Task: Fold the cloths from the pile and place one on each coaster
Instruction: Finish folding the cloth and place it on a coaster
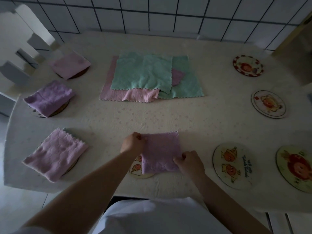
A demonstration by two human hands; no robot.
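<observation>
A folded purple cloth (161,152) lies at the table's front centre, partly over a round coaster (137,169). My left hand (133,143) pinches its far left corner. My right hand (190,160) grips its near right edge. The pile of unfolded cloths (143,75), green over pink, lies at the middle back. Three folded cloths sit on coasters along the left: a pink one (70,65), a purple one (49,97) and a pink one (56,153). Bare coasters lie on the right, two near ones (233,165) (295,168) and two farther ones (268,104) (247,65).
The table (194,119) has a pale flowered covering and stands against a tiled wall (152,14). A white chair (20,48) stands at the far left corner. Another piece of furniture (297,53) stands at the far right.
</observation>
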